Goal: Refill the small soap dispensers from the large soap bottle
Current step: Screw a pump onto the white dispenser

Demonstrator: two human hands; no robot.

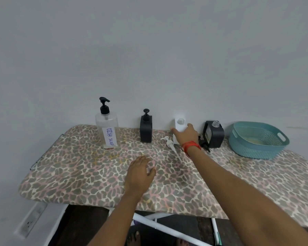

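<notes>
plain grey wall [149,50] is seen behind a narrow board with a leopard-print cover [89,174], which serves as the work surface. a white frame [167,228] and dark floor are visible below its near edge, and a wall socket [31,221] is noted at lower left.

along the far edge, from left to right, the following are recorded: a large clear soap bottle [107,128] with a black pump fitted, standing upright and labelled "dish soap", with little content visible near its base; a small black dispenser [146,129] with its pump in place, upright; a small white dispenser [179,129] with its neck open and no pump fitted; a second black dispenser [214,134], also with an open neck; a teal plastic basket [258,140] at the right end.

a white pump [171,145] with its tube is seen lying flat on the cover, just in front of the white dispenser. a dark pump part [204,144] is partly seen beside the second black dispenser, behind the wrist.

the right hand [186,134] is extended to the white dispenser, with fingers wrapped over its front and side; contact is evident and a grip is indicated. a red thread band [190,145] is worn at that wrist. the left hand [140,172] is laid palm down on the cover, fingers loosely curled, holding nothing, well apart from all bottles.
</notes>
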